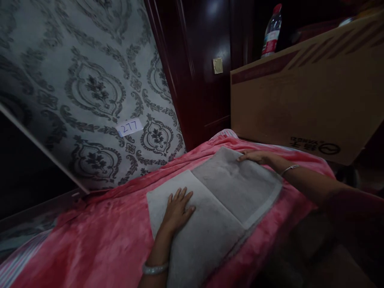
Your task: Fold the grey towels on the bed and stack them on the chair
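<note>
A thin grey cloth lies spread out, with a folded-over panel covering its far right part. My left hand rests flat on the near layer, fingers spread, left of the fold's straight edge. At the far right edge of the panel, my right hand has its fingers bent over the cloth and grips it there; its palm side is hidden. Slight creases run through the panel close to those fingers. Underneath is a pink-red plush blanket.
A large cardboard box stands at the back right, with a red-capped plastic bottle on it. Behind are a dark red wooden door and patterned wallpaper bearing a paper label marked 277. A dark flat panel stands at left.
</note>
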Demonstrator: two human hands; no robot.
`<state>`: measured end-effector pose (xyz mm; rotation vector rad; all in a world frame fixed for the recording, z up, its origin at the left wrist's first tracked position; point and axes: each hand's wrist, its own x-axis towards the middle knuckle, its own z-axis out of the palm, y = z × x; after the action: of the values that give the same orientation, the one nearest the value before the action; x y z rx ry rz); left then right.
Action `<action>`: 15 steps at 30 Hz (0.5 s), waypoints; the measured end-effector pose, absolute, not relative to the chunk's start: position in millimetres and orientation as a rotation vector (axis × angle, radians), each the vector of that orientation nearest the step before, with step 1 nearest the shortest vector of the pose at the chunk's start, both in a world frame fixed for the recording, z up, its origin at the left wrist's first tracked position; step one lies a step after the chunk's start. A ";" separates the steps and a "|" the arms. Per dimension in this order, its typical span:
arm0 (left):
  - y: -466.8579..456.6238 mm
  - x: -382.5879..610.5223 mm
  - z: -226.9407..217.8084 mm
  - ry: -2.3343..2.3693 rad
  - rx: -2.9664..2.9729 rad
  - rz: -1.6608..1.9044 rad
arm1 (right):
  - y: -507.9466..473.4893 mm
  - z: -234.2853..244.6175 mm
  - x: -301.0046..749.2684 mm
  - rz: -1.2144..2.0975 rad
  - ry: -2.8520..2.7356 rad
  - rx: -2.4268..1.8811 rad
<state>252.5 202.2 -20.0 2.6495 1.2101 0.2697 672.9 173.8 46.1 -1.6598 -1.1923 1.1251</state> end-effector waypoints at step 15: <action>223.4 223.0 -18.7 0.636 0.885 1.201 | 161.7 51.7 384.6 1.056 -1.885 -1.441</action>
<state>223.0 223.4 -18.7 0.8853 0.6363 1.2006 384.6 161.7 51.7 -1.4412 -1.8851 1.0558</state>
